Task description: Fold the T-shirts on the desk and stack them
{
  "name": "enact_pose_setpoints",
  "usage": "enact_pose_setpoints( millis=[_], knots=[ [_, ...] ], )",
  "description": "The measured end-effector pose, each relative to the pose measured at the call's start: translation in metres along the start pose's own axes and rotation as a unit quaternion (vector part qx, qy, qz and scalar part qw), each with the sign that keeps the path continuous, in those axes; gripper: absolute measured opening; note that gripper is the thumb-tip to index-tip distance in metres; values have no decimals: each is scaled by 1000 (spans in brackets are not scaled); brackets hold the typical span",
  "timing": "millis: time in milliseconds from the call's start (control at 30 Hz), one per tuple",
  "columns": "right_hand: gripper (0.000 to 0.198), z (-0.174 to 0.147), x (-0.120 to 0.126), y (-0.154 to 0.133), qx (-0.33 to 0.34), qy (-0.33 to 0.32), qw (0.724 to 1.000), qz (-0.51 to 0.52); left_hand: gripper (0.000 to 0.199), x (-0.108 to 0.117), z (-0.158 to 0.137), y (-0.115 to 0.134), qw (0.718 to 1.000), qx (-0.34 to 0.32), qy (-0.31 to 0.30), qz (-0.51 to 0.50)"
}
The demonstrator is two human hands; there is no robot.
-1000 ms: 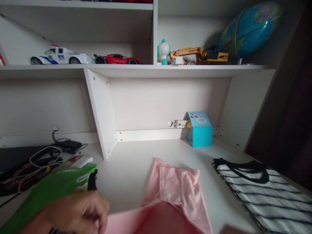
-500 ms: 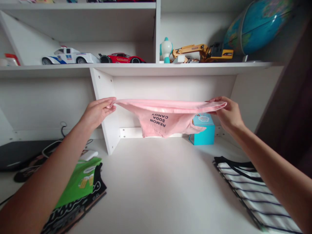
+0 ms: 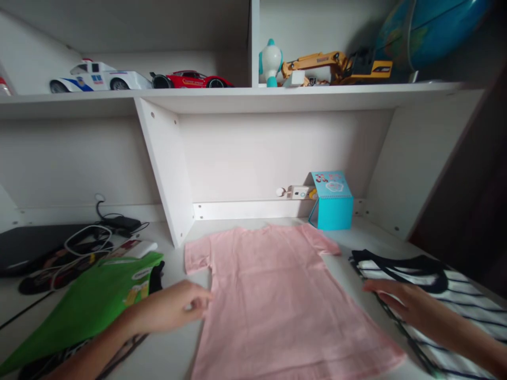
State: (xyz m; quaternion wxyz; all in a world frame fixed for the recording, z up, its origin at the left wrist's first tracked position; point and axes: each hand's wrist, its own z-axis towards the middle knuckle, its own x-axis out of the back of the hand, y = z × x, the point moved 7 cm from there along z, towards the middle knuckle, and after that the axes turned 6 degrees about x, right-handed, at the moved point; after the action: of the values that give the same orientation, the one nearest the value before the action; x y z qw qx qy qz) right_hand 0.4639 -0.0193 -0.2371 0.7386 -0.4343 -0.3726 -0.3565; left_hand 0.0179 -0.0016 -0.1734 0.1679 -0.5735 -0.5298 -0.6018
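Note:
A pink T-shirt (image 3: 273, 295) lies spread on the white desk, sleeves toward the back wall and its hem toward me, with the plain side up. My left hand (image 3: 174, 306) hovers by the shirt's left edge, fingers loosely bent and a gap between thumb and forefinger. To the right of the shirt, my right hand (image 3: 404, 303) is empty, its fingers stretched out and the thumb apart. Beneath that hand is a folded black-and-white striped shirt (image 3: 467, 295). Left of the pink shirt, a green garment (image 3: 91, 295) tops a stack of dark clothes, partly hidden by my left forearm.
A blue desk calendar (image 3: 336, 211) stands at the back, beside a wall socket (image 3: 300, 192). Cables (image 3: 85, 243) and a dark laptop-like slab (image 3: 27, 248) lie at left. The shelf above holds a police car (image 3: 99, 76), red car (image 3: 190, 79), excavator (image 3: 336, 66) and globe (image 3: 435, 31).
The pink T-shirt, held up stretched between both hands before, now lies flat on the desk. Both hands have let go and come down nearer to me. The green garment's near corner is now spread further left.

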Motion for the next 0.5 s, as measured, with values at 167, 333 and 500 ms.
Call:
enact_pose_setpoints(
  millis=[167, 333, 500],
  knots=[
    [51, 37, -62, -99, 86, -69, 992, -54, 58, -6, 110, -31, 993, 24, 79, 89],
    [52, 31, -111, -118, 77, -104, 984, -126, 61, -23, 166, -103, 981, 125, 42, 142],
    [55, 13, -125, -101, 71, -47, 983, -163, 61, -5, 173, -147, 972, 170, 72, 145]
  ],
)
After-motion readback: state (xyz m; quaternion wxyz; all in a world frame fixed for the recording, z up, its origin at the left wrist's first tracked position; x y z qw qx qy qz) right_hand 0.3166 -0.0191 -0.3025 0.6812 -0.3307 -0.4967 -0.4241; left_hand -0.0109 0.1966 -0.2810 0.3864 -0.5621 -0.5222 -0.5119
